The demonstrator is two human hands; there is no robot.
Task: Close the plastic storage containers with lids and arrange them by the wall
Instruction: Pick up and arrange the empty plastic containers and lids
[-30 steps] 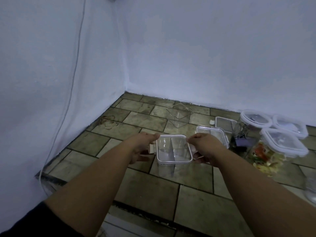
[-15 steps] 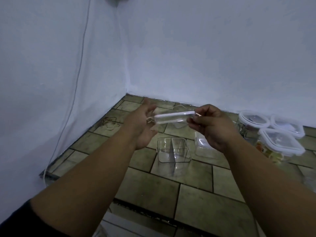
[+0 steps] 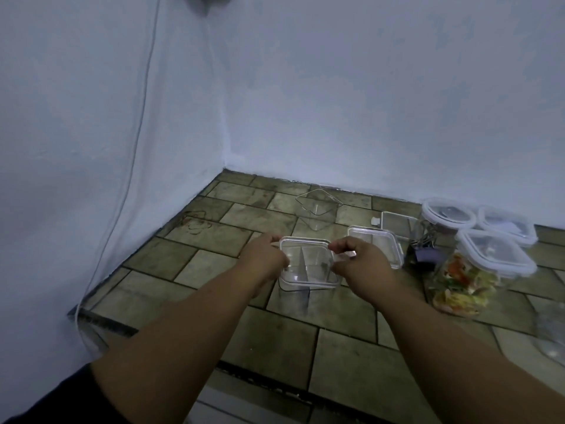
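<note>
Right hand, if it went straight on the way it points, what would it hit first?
Past the lid the right hand holds, probably the empty clear container near the wall, though depth is unclear.

I see a brown tiled stone surface; on it a clear divided plastic box; an open clear square tub; lidded clear jars at right.

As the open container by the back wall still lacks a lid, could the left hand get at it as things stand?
Probably yes, once freed: the left hand now pinches the lid over the divided container, and only bare tiles lie between it and the open container.
</note>
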